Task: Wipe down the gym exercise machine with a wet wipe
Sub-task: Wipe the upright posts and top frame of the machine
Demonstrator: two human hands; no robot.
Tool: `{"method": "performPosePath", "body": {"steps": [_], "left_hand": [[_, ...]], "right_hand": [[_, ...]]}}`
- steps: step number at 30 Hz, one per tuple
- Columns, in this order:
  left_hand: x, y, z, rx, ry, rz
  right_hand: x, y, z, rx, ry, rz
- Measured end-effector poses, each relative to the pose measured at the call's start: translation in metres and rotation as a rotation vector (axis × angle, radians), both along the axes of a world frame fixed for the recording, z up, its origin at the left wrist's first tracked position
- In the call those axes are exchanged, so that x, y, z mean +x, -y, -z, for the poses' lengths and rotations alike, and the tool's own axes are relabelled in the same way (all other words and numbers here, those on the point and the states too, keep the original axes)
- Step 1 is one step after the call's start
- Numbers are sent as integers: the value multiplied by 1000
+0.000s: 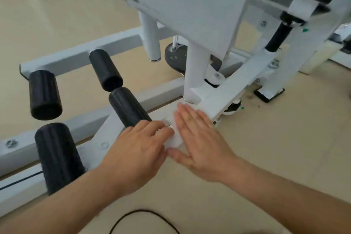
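Fingers (190, 118) of right hand (201, 138) lie flat on wipe (175, 139).

The exercise machine (190, 5) is a white-painted steel frame with a broad flat panel up top and square bars running low along the floor. 4 black ribbed cylindrical roller pads (45, 95) stick out from its bars, 2 nearer and 2 farther back. A round white post (195, 70) comes down to a bolted joint where the bars meet. The wet wipe (175, 139) is white and folded, lying flat on a low white bar just below that joint. It lies under the flat right hand (197, 138), and the curled fingers of the left hand (136, 150) hold its left edge.
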State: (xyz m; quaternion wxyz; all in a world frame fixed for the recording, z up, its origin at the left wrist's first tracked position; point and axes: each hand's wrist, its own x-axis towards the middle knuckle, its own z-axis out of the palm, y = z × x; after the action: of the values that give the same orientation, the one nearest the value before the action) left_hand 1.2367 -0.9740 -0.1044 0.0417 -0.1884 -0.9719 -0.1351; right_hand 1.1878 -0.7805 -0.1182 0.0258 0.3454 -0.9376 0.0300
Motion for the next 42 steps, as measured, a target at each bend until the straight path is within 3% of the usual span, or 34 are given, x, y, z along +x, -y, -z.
{"method": "performPosePath", "body": {"steps": [3,7,10,14,16,20,22,27,32,35,39,42], "left_hand": [[-9,-6,-7,-11,15,24],[-15,-13,-12,-23,33,24],[-26,-25,-11,-14,10,-3],[-44,-47,-13,128,4,-31],[-47,-57,-15,115,-32,-28],[-52,-70,-13,89,-68,-54],[-59,-75,-12,189,-80,-76],[-83,-94,-12,544,86,-300],[-95,-107,-13,785,161,-505],[-102,-113,-18,839,165,-538],[-102,-112,-13,701,64,-552],[-98,-111,-10,621,55,-517]], "right_hand": [[2,-10,6,31,-58,-138],[-60,-57,-2,-87,-146,206],[-63,-32,2,-196,-176,368],[-15,-22,14,-174,-116,-6],[-36,-46,11,-145,-137,-71],[-91,-65,1,-238,-197,256],[-80,-51,5,-269,-181,286],[-43,-49,10,-492,-72,-121],[-56,-68,22,-669,-162,-137],[-59,-73,27,-637,-198,-128],[-75,-73,8,-279,-218,126],[-67,-49,2,-166,-163,155]]}}
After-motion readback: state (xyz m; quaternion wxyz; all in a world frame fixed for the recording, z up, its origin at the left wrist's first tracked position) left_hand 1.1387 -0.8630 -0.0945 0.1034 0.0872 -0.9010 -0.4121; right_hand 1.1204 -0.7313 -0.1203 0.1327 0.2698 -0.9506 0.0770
